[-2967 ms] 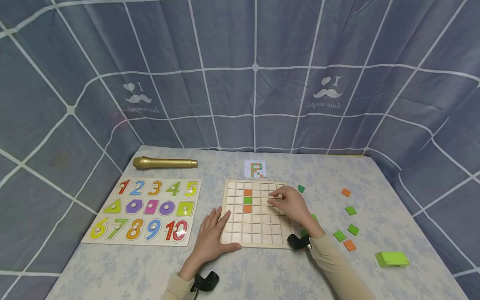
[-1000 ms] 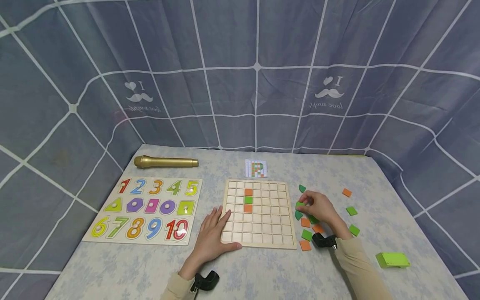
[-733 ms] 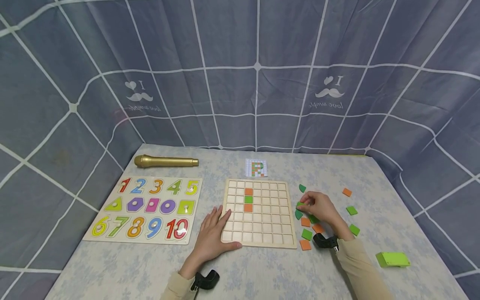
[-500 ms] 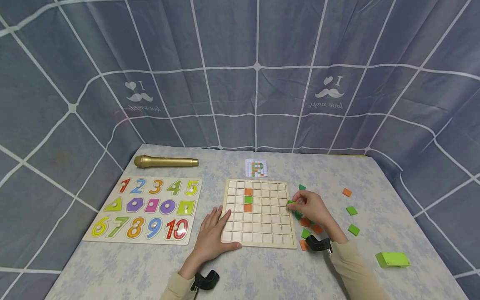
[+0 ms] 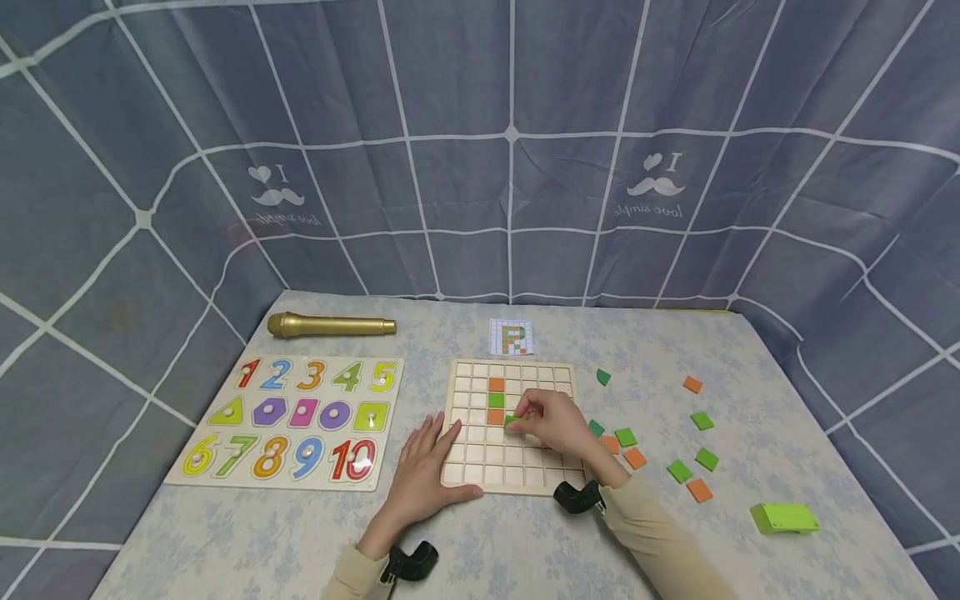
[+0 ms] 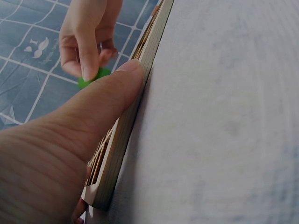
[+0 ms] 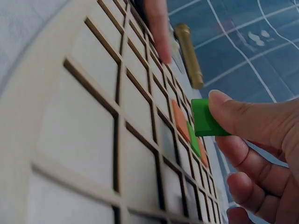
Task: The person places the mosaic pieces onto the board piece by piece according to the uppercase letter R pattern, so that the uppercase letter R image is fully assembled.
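Note:
A wooden grid board [image 5: 540,482] lies on the table, with an orange tile [image 5: 497,385], a green tile [image 5: 497,400] and another orange tile [image 5: 496,417] stacked in one column. Over the board, my right hand [image 5: 558,423] pinches a green square tile [image 7: 203,117] between thumb and fingers, just right of the lower orange tile. In the right wrist view the held tile is raised above the cells. My left hand [image 5: 423,471] rests at the board's left front corner, fingers spread along the left side and thumb [image 6: 128,74] against the front edge.
Loose green and orange tiles [image 5: 635,457] are scattered right of the board. Behind it lies a small pattern card [image 5: 512,337]. A number puzzle board [image 5: 288,421] and a gold microphone [image 5: 332,325] are at the left, a lime-green block [image 5: 784,518] at the front right.
My right hand went from over the board to the loose tiles at the right, took a green tile there and carried it left over the grid. The left hand has stayed in place.

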Tool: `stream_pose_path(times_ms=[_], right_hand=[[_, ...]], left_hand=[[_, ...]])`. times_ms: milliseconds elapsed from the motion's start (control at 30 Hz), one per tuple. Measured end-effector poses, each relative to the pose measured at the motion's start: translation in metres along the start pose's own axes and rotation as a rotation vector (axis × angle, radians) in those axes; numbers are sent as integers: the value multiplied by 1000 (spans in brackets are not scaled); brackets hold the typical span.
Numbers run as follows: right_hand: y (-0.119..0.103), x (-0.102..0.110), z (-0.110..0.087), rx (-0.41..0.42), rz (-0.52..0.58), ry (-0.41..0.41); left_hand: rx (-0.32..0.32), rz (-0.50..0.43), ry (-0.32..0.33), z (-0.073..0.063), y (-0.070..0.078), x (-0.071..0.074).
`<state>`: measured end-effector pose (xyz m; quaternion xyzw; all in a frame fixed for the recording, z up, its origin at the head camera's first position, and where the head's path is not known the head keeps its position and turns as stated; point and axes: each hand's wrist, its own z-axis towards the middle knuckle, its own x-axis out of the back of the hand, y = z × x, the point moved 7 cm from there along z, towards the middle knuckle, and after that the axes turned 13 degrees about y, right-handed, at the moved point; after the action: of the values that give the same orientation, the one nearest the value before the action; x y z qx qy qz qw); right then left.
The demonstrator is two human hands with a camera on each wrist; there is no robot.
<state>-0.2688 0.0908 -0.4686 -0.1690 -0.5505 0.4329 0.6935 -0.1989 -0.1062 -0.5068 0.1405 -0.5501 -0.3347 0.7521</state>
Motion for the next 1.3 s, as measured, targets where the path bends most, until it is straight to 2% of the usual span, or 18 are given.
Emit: stream_pose_path(times_ms=[167, 433, 633, 800, 1033, 1300], right_hand=[[-9, -17, 1, 23, -45, -26], [-11, -29, 2, 21, -94, -41], [-10, -29, 4, 18, -136, -51], [-12, -31, 5, 41, -155, -79], [-20, -28, 8, 84, -219, -32], [-24, -27, 3, 113, -287, -8]], left_hand=[[-1, -6, 2, -1, 0, 1], [-8, 2, 4, -1, -1, -2], [-20, 0, 6, 1, -1, -3], [-6, 4, -3, 1, -1, -1], [-13, 2, 8, 3, -1, 2], [-3, 2, -4, -1, -2, 0]])
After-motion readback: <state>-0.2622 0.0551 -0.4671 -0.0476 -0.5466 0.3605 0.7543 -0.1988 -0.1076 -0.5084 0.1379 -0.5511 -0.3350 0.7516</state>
